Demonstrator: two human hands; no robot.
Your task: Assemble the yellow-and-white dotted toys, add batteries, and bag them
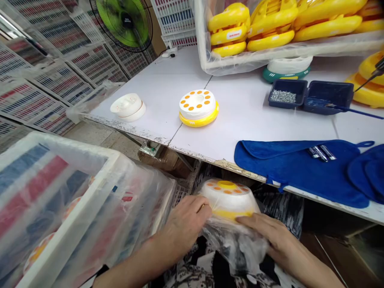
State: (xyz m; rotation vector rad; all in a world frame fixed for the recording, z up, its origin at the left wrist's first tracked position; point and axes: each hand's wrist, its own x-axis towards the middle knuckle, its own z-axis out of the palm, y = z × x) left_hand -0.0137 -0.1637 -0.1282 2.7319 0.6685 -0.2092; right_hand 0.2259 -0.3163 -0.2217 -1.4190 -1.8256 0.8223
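A round white-and-yellow plastic toy (229, 198) with orange dots sits above my lap, wrapped in a clear plastic bag (240, 244). My left hand (190, 216) grips its left side through the film, fingers curled. On the right side, my right hand (270, 232) presses its fingers along the yellow rim, also holding the bag. Loose film bunches below the toy between both hands. A similar dotted toy (198, 106) stands on the table (150, 132), ahead of my hands. The thumbs are partly hidden.
At left stands a film-lined crate (111, 160) holding dotted toys. Another crate (207, 66) with yellow parts is at the back. A white round part (127, 107), a screw tray (283, 96), blue cloth (288, 164) and batteries (322, 153) lie on the table. A green fan (127, 20) stands behind.
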